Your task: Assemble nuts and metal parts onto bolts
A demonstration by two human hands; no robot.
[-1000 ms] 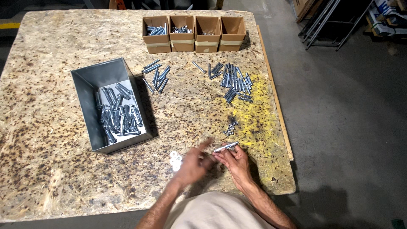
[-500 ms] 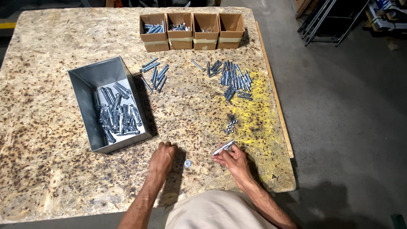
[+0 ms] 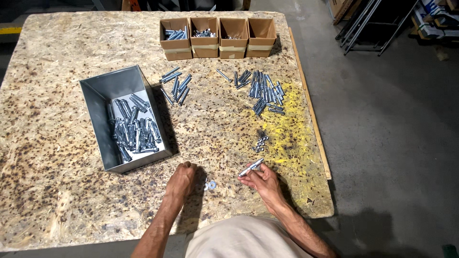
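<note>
A bolt [image 3: 251, 167] is pinched at the fingertips of the right hand [image 3: 262, 181], held tilted just above the table [image 3: 57, 71] near its front edge. The left hand [image 3: 181, 177] is rested on the board as a loose fist beside two washers [image 3: 209, 184]; whether anything is enclosed in it cannot be told. As to progress, a good share of the work appears done: the grey bin [image 3: 107, 88] is seen to be well filled with bolts, which may be judged as finished pieces. Much is judged to be left: two loose heaps of bolts are still spread out, one [image 3: 174, 86] just right of the bin and a larger one [image 3: 263, 91] farther right by the yellow stain, and a small cluster of nuts [image 3: 260, 142] lies above the right hand. Four cardboard boxes [image 3: 219, 38] are lined up at the far edge, with parts visible in the left ones. Compared with a second ago, the hands have been drawn apart: they were then joined over the bolt with a washer at the left fingers, whereas now the left hand has been lowered to the board, the washers are lying free beside it, and the bolt is kept by the right hand alone.
</note>
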